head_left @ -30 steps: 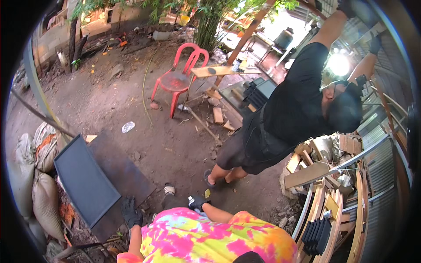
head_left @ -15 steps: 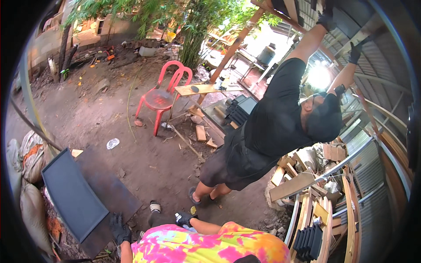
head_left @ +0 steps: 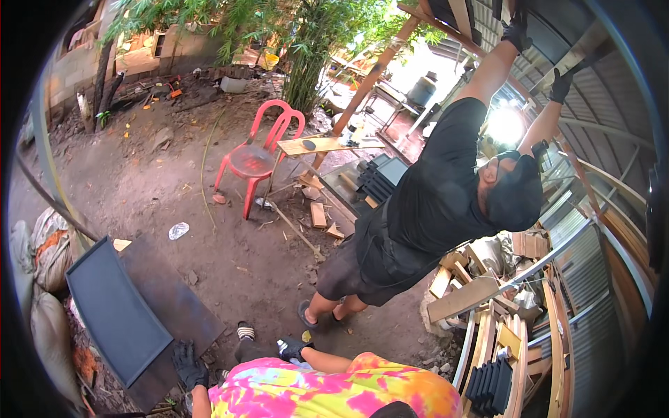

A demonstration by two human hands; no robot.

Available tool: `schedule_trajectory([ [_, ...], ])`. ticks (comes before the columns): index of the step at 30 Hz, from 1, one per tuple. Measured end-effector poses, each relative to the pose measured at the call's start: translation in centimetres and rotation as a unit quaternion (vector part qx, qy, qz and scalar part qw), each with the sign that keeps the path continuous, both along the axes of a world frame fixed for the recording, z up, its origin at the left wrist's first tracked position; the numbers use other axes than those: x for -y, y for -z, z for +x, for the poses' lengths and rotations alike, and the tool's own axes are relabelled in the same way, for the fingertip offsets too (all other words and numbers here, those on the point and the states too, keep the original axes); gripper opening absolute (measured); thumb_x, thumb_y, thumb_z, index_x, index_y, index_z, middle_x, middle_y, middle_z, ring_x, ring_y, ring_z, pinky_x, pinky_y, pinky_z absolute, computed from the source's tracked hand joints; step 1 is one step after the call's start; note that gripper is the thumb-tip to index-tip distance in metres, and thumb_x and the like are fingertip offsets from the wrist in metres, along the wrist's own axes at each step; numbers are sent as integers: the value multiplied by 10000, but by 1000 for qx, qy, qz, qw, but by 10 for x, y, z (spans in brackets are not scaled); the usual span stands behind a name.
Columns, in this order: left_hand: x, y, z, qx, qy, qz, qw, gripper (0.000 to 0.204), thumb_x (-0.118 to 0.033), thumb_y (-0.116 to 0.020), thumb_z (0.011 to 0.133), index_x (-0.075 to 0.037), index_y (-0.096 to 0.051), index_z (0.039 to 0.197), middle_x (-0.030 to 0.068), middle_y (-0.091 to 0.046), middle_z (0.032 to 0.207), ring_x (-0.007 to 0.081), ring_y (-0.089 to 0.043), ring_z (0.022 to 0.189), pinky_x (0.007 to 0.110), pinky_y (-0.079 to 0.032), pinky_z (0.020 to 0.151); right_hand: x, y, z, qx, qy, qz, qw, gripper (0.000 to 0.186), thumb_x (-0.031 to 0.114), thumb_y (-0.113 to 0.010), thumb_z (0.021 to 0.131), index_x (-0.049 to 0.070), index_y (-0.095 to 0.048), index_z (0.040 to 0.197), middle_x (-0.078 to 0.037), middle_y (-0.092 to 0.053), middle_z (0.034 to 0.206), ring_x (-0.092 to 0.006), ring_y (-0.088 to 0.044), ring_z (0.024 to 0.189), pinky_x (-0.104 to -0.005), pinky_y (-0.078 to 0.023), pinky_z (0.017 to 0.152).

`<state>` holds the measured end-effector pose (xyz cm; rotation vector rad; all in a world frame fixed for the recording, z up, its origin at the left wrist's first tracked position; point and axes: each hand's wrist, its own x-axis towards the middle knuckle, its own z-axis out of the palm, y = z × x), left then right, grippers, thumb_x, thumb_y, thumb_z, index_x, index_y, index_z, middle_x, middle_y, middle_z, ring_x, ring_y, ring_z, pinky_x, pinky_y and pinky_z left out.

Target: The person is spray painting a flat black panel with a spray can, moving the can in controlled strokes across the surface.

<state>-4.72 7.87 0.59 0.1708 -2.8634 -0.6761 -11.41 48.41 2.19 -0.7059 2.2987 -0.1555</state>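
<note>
1. Dark grey is the tray [head_left: 120, 311] with its low raised rim; it lies at the person's left, partly over a dark flat sheet [head_left: 178, 296], near pale sacks [head_left: 52, 334].
2. Compared with one second ago, the whole scene sits lower and more to the left in the view, so the camera has turned; the red chair [head_left: 252, 161] shows this well. Compared with half a second ago, almost everything matches.
3. Beside the tray, the left hand [head_left: 188, 366] has kept its place near the lower right corner. It wears a dark glove, its fingers are stretched forward and a little spread, and its forearm comes up from the lower edge. Whether it touches the rim, I cannot tell.
4. Also gloved, the right hand [head_left: 293, 348] is in front of the tie-dyed shirt [head_left: 327, 390], with the forearm bent across toward the left. Its fingers appear curled around a small white object [head_left: 282, 345], whose kind is not clear. This grasp looks unchanged.
5. Standing ahead on the right, a co-worker [head_left: 435, 202] in black has both arms raised toward the roof, as in both earlier views.
</note>
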Motion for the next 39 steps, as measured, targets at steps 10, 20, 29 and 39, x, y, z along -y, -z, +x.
schedule_trajectory([
  [10,1,0,-1,-33,8,6,999,775,-166,-696,746,-207,-539,1503,146,-485,1560,363,-388,1482,522,-247,1262,-3,25,0,-40,-67,-16,997,244,190,-654,756,-6,-737,874,-244,-704,869,-410,-684,828,-482,-526,746],
  [20,-6,-14,-4,-40,-4,15,999,701,-188,-688,741,-160,-589,1434,161,-503,1536,386,-403,1461,554,-256,1235,-21,37,-4,-142,-120,65,981,254,196,-620,825,24,-768,939,-224,-724,882,-392,-704,883,-497,-539,754],
  [29,-71,-76,-80,-31,160,105,981,681,-243,-797,767,-156,-623,1420,172,-662,1339,417,-581,1285,512,-438,1138,2,-42,-110,-201,466,-308,805,576,258,-843,779,79,-612,1275,-166,-695,1160,-363,-677,1069,-451,-533,953],
  [39,-154,-126,-229,202,60,386,898,908,-492,-835,757,-106,-481,1499,216,-648,1369,388,-634,1247,446,-503,1059,102,-152,-213,58,329,-445,831,628,154,-895,759,24,-581,1287,-95,-671,1140,-211,-669,1044,-359,-546,940],
])
